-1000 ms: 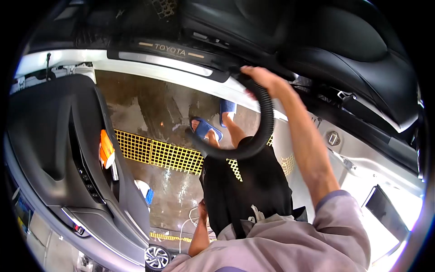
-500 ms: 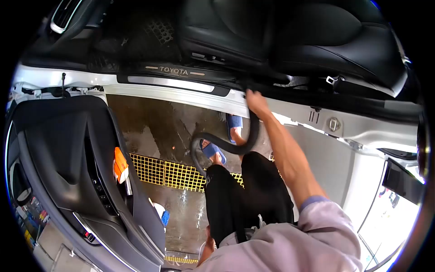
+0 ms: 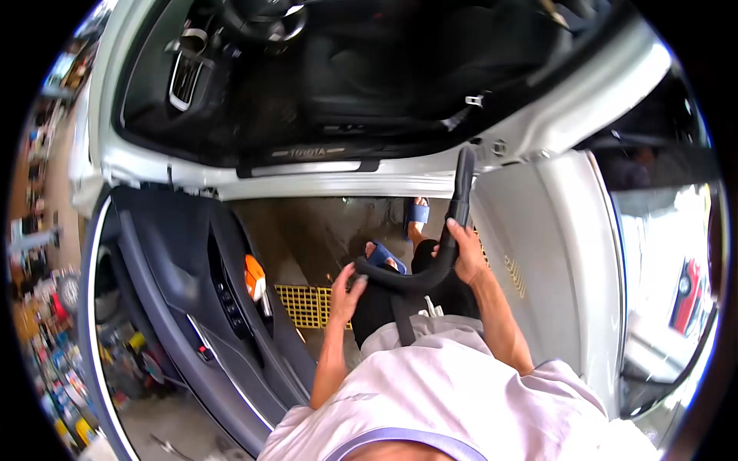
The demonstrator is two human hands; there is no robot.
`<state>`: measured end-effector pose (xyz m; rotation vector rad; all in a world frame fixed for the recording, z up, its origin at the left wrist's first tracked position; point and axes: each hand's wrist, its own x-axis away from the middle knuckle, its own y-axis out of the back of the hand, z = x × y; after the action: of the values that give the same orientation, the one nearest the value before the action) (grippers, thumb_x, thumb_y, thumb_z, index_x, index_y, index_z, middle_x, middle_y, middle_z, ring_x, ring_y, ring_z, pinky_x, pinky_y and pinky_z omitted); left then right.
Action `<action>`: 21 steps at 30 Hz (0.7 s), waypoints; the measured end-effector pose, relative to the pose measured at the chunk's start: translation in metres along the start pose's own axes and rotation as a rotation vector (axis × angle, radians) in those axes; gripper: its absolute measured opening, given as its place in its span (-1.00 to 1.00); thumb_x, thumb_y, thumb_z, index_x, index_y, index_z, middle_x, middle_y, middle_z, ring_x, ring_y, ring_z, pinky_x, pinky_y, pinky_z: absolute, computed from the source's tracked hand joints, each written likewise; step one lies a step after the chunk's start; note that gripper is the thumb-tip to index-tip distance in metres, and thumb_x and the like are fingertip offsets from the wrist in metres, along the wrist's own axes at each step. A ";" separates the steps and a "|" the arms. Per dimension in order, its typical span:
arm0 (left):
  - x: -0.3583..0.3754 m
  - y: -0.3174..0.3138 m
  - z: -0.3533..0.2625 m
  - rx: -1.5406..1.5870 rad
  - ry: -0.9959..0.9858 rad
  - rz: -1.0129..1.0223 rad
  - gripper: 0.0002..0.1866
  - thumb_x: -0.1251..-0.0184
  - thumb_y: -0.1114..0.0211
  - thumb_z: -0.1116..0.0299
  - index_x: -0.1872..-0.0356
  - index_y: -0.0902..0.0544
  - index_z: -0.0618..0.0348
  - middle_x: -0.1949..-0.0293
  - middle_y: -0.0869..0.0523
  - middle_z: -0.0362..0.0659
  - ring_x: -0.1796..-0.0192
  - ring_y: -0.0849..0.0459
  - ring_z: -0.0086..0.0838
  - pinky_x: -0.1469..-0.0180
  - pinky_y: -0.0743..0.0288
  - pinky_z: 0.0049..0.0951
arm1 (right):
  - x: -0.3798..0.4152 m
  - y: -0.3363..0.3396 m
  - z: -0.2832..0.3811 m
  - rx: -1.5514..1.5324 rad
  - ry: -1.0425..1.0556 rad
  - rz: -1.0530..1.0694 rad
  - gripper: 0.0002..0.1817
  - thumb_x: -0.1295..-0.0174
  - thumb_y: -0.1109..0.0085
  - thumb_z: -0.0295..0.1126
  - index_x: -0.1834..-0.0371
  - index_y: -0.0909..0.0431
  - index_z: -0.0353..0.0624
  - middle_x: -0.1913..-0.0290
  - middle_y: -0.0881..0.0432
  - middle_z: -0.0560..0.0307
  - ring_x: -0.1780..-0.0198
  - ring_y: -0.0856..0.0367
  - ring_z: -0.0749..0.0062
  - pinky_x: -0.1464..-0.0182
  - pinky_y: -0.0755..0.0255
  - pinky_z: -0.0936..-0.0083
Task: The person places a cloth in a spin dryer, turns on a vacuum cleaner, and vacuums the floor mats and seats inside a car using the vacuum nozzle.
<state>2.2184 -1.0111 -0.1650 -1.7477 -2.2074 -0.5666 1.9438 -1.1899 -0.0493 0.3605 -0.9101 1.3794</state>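
Observation:
I stand beside the open front door of a white car. My right hand point(image 3: 462, 253) grips a black vacuum hose point(image 3: 415, 278) just below its black nozzle point(image 3: 463, 175), which points up at the door sill point(image 3: 323, 184). The hose curves left across my waist. There my left hand point(image 3: 347, 290) reaches for it with fingers spread, touching or almost touching the hose. Black seat point(image 3: 369, 77) and floor lie beyond the sill.
The open door panel point(image 3: 177, 284) with an orange item point(image 3: 254, 276) in its pocket stands close on my left. A yellow floor grate point(image 3: 307, 306) and wet concrete lie below. My feet wear blue sandals point(image 3: 417, 213). Cluttered shelves fill the far left.
I have stepped back and straightened up. My right hand pulled the hose and nozzle out of the cabin toward my body. My left hand rose from my side to the hose.

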 end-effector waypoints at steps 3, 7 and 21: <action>-0.023 -0.056 -0.098 0.033 -0.290 0.585 -0.06 -0.27 -0.55 0.14 -0.58 -0.27 0.29 -0.33 -0.62 0.04 -0.36 -0.58 -0.24 -0.44 -0.37 -0.31 | 0.049 -0.006 -0.004 -0.146 0.126 0.012 -0.53 -0.44 -0.34 -0.06 -0.11 -0.40 -0.15 0.21 -0.57 0.13 0.34 -0.66 0.37 0.31 -0.70 0.31; -0.011 -0.143 -0.198 0.046 -0.128 0.923 -0.28 -0.25 -0.55 0.40 -0.39 -0.39 0.28 0.07 -0.66 -0.16 0.07 -0.71 -0.45 -0.06 -0.62 -0.39 | 0.096 0.009 0.018 0.336 0.392 -0.100 -0.42 -0.42 -0.31 0.07 -0.06 -0.49 -0.31 0.17 -0.64 0.04 0.24 -0.67 0.33 0.18 -0.59 0.39; -0.035 -0.104 -0.121 -0.986 -0.171 0.965 -0.37 0.03 -0.46 0.33 -0.15 -0.66 0.44 0.10 -0.83 0.09 0.02 -0.80 -0.19 -0.06 -0.62 -0.26 | 0.266 0.255 -0.164 0.739 0.047 -0.811 -0.31 -0.37 -0.21 0.03 -0.35 -0.50 -0.33 -0.10 -0.73 -0.33 -0.17 -0.69 -0.23 -0.25 -0.54 0.03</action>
<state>2.1216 -1.1175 -0.0870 -3.0445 -0.8270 -1.3470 1.7415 -0.8416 -0.0291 1.1137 -0.1156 0.8952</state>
